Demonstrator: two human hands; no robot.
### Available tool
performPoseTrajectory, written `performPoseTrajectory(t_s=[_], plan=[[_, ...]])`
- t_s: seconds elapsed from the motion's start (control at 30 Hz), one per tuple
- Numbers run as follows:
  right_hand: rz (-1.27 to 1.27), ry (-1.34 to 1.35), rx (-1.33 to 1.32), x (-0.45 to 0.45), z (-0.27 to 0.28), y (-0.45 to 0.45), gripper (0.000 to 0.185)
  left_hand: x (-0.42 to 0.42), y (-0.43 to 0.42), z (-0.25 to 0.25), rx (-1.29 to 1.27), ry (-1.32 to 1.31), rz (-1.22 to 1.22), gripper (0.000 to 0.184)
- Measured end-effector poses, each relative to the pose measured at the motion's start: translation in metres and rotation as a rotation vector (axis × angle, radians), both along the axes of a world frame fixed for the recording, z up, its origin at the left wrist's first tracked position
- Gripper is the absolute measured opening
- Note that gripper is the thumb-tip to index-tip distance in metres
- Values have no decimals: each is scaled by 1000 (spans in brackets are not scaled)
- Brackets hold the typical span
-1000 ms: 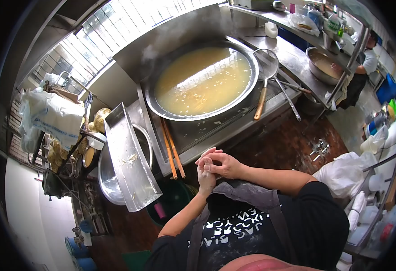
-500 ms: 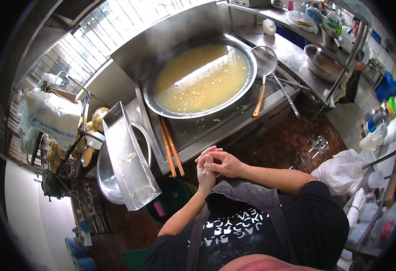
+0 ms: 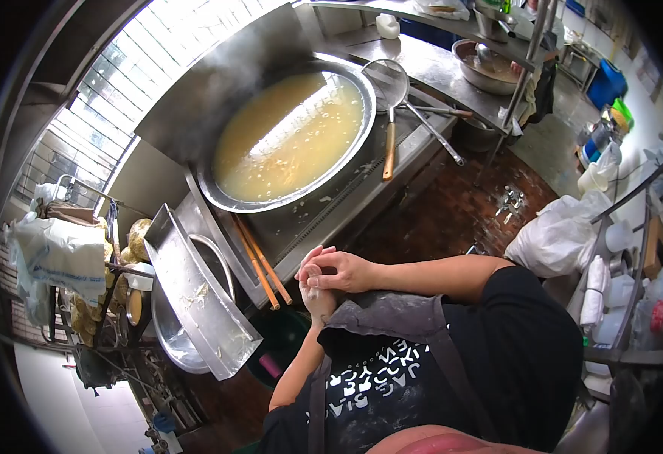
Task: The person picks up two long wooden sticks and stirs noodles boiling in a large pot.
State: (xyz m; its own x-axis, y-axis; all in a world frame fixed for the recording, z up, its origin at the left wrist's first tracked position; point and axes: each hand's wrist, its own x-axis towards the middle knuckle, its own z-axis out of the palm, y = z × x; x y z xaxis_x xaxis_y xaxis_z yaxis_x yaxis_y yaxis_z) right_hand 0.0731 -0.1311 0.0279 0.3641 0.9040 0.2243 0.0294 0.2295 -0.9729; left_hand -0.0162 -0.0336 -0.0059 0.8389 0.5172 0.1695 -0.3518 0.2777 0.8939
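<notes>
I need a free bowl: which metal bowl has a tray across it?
The left bowl, beside the stove; the right bowl, on the counter, has none.

The liquid (image 3: 308,155) is cloudy yellow, the chopsticks (image 3: 268,268) orange-brown.

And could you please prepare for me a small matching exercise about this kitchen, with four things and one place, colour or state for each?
Column one
1. wok
2. right hand
3. wooden sticks
4. strainer

Column two
A. touching the left hand
B. orange-brown, a pair
C. to the right of the pan of liquid, with a round mesh head
D. filled with cloudy yellowish liquid

Right pairs: 1-D, 2-A, 3-B, 4-C
</notes>
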Motion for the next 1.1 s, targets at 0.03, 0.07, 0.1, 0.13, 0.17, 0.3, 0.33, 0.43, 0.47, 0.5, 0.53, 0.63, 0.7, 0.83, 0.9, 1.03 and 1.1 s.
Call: performPoseTrajectory(t_s=[0.03, 0.07, 0.1, 0.13, 0.17, 0.3, 0.33, 0.43, 0.47, 0.5, 0.53, 0.63, 0.7, 0.83, 0.9, 1.03, 1.1], plan=[[-6, -4, 3, 0, -1, -1, 27, 0, -2, 2, -8, 7, 7, 60], [-10, -9, 7, 0, -1, -1, 27, 0, -3, 4, -14, 13, 16, 60], [-12, -16, 11, 0, -1, 0, 27, 1, -2, 2, -20, -2, 3, 59], [-16, -16, 9, 1, -1, 0, 27, 2, 0, -1, -26, -17, -8, 59], [-19, -14, 7, 1, 0, -1, 27, 2, 1, -2, -31, -32, -18, 58], [-18, -27, 8, 2, 2, -1, 27, 1, 1, 1, 11, -12, -9, 57], [-15, -24, 4, 3, 2, -1, 27, 2, 0, 1, 17, -2, 0, 56], [-13, -15, -6, 3, -1, 0, 29, 2, 0, 0, 5, -6, 4, 56], [-14, -13, -9, 3, -2, 0, 29, 2, 0, -1, -6, -13, -2, 56], [-15, -10, -11, 2, -2, 0, 29, 2, -1, -2, -15, -10, -7, 57], [-21, -7, -18, 2, -3, 0, 31, 1, -2, -1, -22, -8, -10, 57], [-18, -29, -4, 3, 3, 0, 31, 1, 1, -1, 4, 17, -5, 59], [-4, -42, 23, 4, 0, 3, 30, 1, 3, -2, 7, 16, 1, 59], [-12, -50, 22, 5, 2, 3, 29, 1, 2, 4, 22, 24, 10, 61], [-6, -63, 27, 6, 1, 5, 29, 1, 3, 5, 35, 43, 16, 62], [-15, -58, -4, 6, 2, 6, 28, 2, 7, 1, -16, 21, -10, 61], [-14, -29, -15, 5, 1, 5, 27, 4, 5, 1, -15, 29, 8, 61]])
